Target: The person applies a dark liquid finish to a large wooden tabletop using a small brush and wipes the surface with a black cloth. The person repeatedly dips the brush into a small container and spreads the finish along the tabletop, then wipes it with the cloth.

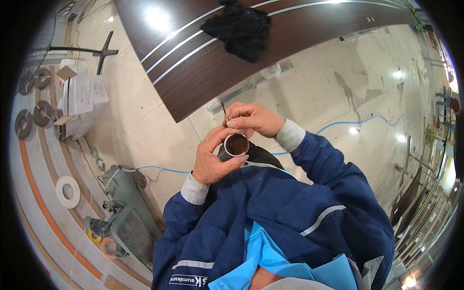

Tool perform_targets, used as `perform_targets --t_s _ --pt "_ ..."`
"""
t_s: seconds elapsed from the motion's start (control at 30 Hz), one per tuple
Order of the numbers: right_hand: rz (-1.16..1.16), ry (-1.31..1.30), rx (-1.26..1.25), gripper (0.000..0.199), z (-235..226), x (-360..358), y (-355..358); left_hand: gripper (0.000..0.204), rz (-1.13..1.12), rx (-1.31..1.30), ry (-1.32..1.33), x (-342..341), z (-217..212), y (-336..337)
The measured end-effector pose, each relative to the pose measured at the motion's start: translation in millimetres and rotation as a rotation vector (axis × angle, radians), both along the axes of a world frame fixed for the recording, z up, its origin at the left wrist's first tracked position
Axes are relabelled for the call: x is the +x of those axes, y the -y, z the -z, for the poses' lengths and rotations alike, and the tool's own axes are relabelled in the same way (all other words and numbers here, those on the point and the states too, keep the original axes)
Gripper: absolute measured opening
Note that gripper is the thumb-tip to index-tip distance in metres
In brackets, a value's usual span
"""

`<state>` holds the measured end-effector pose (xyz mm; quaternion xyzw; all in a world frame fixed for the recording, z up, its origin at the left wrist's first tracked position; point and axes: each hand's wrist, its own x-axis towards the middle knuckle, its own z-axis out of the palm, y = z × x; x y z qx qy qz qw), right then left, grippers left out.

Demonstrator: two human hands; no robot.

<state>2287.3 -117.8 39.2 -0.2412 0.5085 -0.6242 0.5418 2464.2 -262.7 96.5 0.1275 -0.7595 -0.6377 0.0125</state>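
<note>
My left hand (211, 158) is closed round a small white cup (225, 146) with glossy dark brown liquid (238, 143) inside. Just above the cup's rim, the fingertips of my right hand (255, 119) pinch a thin dark-tipped stick (223, 108), its dark end pointing up and away from me. Whether that tip has bristles is too small to tell. Both hands are close together in front of my body, with the right fingertips beside the left ones. Beyond them stands a dark wood-grain panel (193, 87) with pale inlaid lines; a crumpled black cloth (244, 31) lies on it.
A metal rail (232, 96) runs below the panel's near edge. On the left are an opened white carton (87, 94), rolls of edge banding (42, 113) and a green air compressor (128, 208). A blue hose (348, 122) crosses the tiled floor. Racks (420, 193) stand at the right.
</note>
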Motion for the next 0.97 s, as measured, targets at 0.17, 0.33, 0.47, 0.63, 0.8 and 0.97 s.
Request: perform_targets --t_s 0.17,0.33,0.47,0.63,0.8,0.97 --pt "0.392 -1.025 0.116 0.038 6.9 -106.9 41.1 0.058 -0.140 -0.076 -0.061 40.4 -6.4 27.0" --pt "0.353 -1.700 0.681 0.059 28.3 -172.4 100.9 0.061 -0.419 0.025 0.017 96.8 -15.0 71.1" --pt "-0.042 -2.040 0.354 0.025 36.0 -89.8 127.6 0.065 -0.551 0.027 -0.048 133.1 -10.7 101.4" --pt "0.078 -1.540 0.093 0.009 39.6 89.2 148.6 0.071 -0.583 0.101 -0.066 142.2 2.4 125.2" --pt "0.398 -1.550 0.216 0.015 48.8 64.0 98.2 0.072 -0.467 0.083 -0.051 115.3 6.1 133.2" --pt "0.386 -1.586 0.549 0.032 77.5 -71.9 -2.9 0.072 -0.337 0.077 -0.100 71.6 10.6 127.9"
